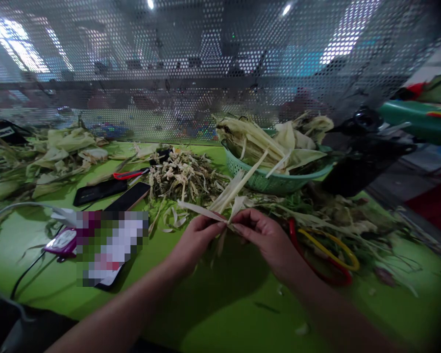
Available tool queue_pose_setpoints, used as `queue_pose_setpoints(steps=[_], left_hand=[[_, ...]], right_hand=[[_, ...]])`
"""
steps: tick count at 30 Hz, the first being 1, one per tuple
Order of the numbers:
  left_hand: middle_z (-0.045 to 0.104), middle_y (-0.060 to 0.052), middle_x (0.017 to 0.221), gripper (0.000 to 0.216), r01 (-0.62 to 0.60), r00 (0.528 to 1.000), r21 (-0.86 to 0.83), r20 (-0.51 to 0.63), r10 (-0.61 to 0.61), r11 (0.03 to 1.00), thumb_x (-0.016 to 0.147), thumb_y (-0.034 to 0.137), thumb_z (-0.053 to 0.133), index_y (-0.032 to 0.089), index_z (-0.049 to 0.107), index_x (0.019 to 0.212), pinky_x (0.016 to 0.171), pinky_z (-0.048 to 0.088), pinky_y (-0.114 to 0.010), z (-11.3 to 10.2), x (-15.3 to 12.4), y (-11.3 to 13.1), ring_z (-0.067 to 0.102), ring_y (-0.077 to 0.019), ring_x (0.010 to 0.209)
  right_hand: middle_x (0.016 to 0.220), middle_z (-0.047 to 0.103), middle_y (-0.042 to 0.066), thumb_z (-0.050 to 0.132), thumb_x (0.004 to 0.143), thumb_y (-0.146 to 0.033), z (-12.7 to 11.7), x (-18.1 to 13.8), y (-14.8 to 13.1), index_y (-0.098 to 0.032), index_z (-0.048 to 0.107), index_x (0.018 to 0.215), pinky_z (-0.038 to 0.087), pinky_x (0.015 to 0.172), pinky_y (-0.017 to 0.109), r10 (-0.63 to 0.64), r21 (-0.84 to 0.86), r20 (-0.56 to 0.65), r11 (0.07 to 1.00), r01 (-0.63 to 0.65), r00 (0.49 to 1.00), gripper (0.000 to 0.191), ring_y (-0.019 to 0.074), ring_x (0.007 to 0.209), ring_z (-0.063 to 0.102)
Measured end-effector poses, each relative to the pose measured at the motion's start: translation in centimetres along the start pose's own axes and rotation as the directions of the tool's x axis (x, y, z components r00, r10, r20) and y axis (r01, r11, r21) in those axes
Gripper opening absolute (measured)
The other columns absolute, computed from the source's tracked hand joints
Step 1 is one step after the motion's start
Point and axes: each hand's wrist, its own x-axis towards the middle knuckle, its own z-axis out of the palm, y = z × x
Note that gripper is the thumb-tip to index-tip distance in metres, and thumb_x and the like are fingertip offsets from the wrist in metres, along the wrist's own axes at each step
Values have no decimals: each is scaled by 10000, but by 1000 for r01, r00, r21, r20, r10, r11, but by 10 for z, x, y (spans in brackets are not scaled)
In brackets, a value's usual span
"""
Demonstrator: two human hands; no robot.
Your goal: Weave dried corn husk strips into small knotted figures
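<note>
Flat, cream-coloured husk strips (240,186) meet at a pinched point between the left hand (202,233) and right hand (259,230); long ends slant far and right, another points left.

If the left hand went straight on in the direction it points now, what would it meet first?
Beyond the pale husk strips it holds, the left hand would probably meet the right hand first; exact depth is unclear.

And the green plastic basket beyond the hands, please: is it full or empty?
Full, even heaped: pale corn husks rise above the rim of the basket. Its bottom is hidden.
</note>
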Motion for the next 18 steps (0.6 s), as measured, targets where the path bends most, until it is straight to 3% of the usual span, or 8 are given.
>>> queue_pose_setpoints(steps=[3,9,12,15,18], left_hand=[[647,-35,795,269,15,1000,10,22,-15,1000,692,379,719,145,672,815,719,437,-236,0,1,-1,564,-127,730],[631,-28,689,299,65,998,-44,-2,-66,997,634,376,761,127,670,773,602,425,-232,-1,2,-2,545,-108,593],[618,-26,646,271,75,997,-88,15,-74,993,649,346,751,115,666,762,569,412,-228,-4,3,-3,532,-101,546],[632,-29,659,246,98,995,-151,31,-94,984,669,328,737,122,670,785,589,432,-237,-6,4,-4,553,-111,560],[646,-29,670,244,102,995,-165,37,-97,981,682,336,731,127,682,797,597,439,-235,-6,5,-3,560,-108,566]], right_hand=[[751,589,-3,680,740,-301,2,0,-2,-201,618,828,426,630,260,-20,-16,-16,1000,20,1000,147,137,693,517],[684,549,-19,701,711,-303,3,0,-2,-208,591,789,404,552,258,-34,-34,-2,999,34,999,165,131,613,492],[656,545,-22,676,744,-315,2,-1,-3,-212,585,768,411,572,268,-62,-127,24,990,65,998,140,138,611,504],[769,600,16,629,804,-315,0,-4,-5,-227,612,820,444,690,306,-204,-324,7,926,195,979,92,179,743,560],[927,597,47,614,827,-306,-1,-5,-6,-240,631,851,429,845,349,-408,-496,30,787,368,913,72,219,936,561]])
